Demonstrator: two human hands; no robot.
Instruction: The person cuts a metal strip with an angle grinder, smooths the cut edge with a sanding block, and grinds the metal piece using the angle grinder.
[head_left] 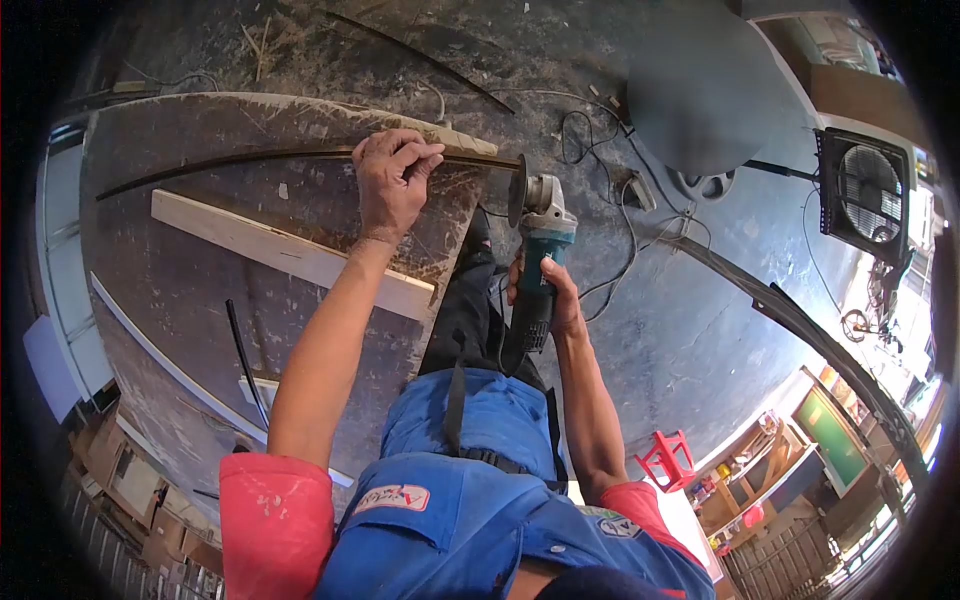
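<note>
My left hand is closed on a long, thin dark strip, which lies along the far part of the worktable. The strip's right end reaches past the table edge to the cutting disc. In my right hand is a teal and black angle grinder, gripped round its body with the thumb on the near side. Its disc stands edge-on at the strip's end; whether they touch, or the disc spins, I cannot tell.
A pale wooden board and a short black strip lie on the table. Cords trail over the floor to the right. A boxed fan stands beyond, a red stool at lower right. Another dark strip is on the floor ahead.
</note>
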